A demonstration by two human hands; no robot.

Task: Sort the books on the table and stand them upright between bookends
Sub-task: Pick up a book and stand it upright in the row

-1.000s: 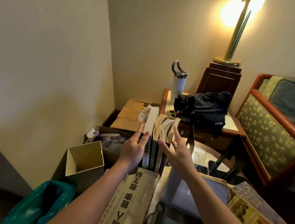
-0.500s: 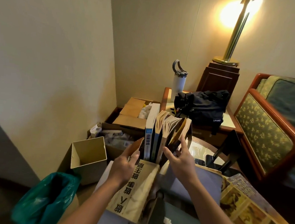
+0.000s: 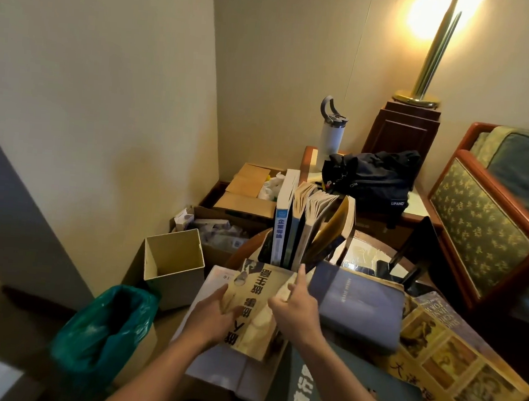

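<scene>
Head view: our left hand (image 3: 214,316) and right hand (image 3: 294,315) have dropped from the upright row of books (image 3: 299,229) at frame centre (rightmost one leaning open) onto the cream paperback with black characters (image 3: 257,299) at lower centre. Our fingers grip its side edges, so we judge it stands next.

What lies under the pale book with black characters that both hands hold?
A white sheet, maybe a book cover, sticks out under the pale book at its left and near edges. The rest is covered, so anything else there cannot be seen.
</scene>
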